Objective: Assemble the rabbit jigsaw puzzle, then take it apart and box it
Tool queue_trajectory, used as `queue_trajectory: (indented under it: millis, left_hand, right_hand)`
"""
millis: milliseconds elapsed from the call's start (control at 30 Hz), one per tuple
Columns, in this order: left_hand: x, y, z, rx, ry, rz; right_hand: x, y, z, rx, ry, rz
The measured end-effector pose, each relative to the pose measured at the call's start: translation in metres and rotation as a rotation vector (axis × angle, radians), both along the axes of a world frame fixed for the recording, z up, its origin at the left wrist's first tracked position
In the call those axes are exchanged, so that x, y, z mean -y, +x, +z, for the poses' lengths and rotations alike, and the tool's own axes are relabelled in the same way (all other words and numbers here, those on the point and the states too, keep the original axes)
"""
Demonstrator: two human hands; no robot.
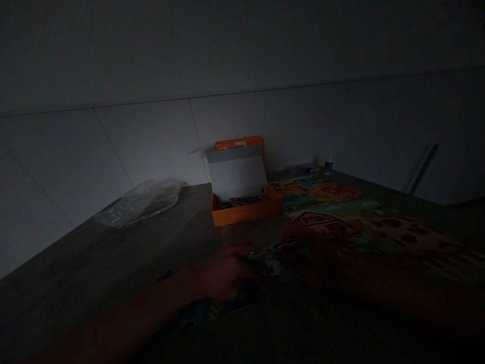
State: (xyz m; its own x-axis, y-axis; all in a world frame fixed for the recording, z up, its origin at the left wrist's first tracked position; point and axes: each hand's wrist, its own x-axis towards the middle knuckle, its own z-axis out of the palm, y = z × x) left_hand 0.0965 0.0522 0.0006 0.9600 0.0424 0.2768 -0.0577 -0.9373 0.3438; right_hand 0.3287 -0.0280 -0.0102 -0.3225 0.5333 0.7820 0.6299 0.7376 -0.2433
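The picture is very dark and the hands are smeared. My left hand (231, 273) reaches in low over a dark, partly joined jigsaw puzzle (215, 309), its fingers bent down towards the pieces. Close to its fingertips is a lighter puzzle section (271, 260) with knobbed edges. My right hand (306, 247) is on the other side of that section, almost lost in shadow. Whether either hand grips a piece cannot be made out.
Behind the hands stands an orange box (242, 216) with its lid raised and loose pieces inside. Another orange box (258, 141) is behind it. Colourful puzzle pictures (341, 217) cover the right side. A clear plastic bag (142, 202) lies left; a small bottle (329, 164) stands by the wall.
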Motion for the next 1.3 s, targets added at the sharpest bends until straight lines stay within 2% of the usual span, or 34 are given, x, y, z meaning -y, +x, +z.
queue_trajectory:
  millis: [167, 300, 367, 467, 500, 567, 667, 767, 900, 1033, 1167, 1300]
  left_hand:
    - [-0.002, 0.002, -0.005, 0.109, -0.227, 0.034]
    - [-0.003, 0.003, -0.007, 0.18, -0.33, 0.253]
    - [-0.001, 0.003, -0.007, 0.165, -0.396, 0.323]
    - [0.002, 0.002, -0.008, 0.062, -0.538, 0.329]
    - [0.003, 0.003, -0.008, 0.043, -0.532, 0.324]
    - [0.004, 0.004, -0.008, 0.041, -0.418, 0.335]
    - [0.004, 0.006, -0.007, -0.003, -0.282, 0.367]
    - [0.005, 0.007, -0.005, -0.053, -0.301, 0.383]
    - [0.006, 0.007, -0.004, -0.01, -0.286, 0.371]
    - [0.006, 0.007, -0.005, -0.003, -0.277, 0.361]
    - [0.006, 0.008, -0.005, 0.021, -0.248, 0.375]
    - [0.006, 0.007, -0.006, -0.005, -0.24, 0.398]
  right_hand:
    - [-0.003, -0.002, -0.002, -0.067, 0.038, 0.046]
    - [-0.006, -0.004, 0.001, -0.09, 0.063, 0.076]
    - [-0.007, -0.004, 0.002, -0.084, 0.079, 0.107]
    - [-0.011, -0.004, 0.0, -0.071, 0.104, 0.194]
    - [-0.012, -0.004, -0.001, -0.062, 0.108, 0.224]
    - [-0.013, -0.005, -0.002, -0.036, 0.095, 0.251]
    - [-0.011, -0.005, -0.001, 0.015, 0.055, 0.23]
    - [-0.009, -0.006, 0.001, 0.008, 0.068, 0.215]
    - [-0.009, -0.006, -0.002, -0.111, 0.101, 0.229]
    - [-0.008, -0.006, -0.003, -0.13, 0.035, 0.148]
    - [-0.005, -0.003, 0.005, -0.041, -0.003, 0.126]
    - [-0.004, -0.002, 0.012, 0.189, 0.096, 0.232]
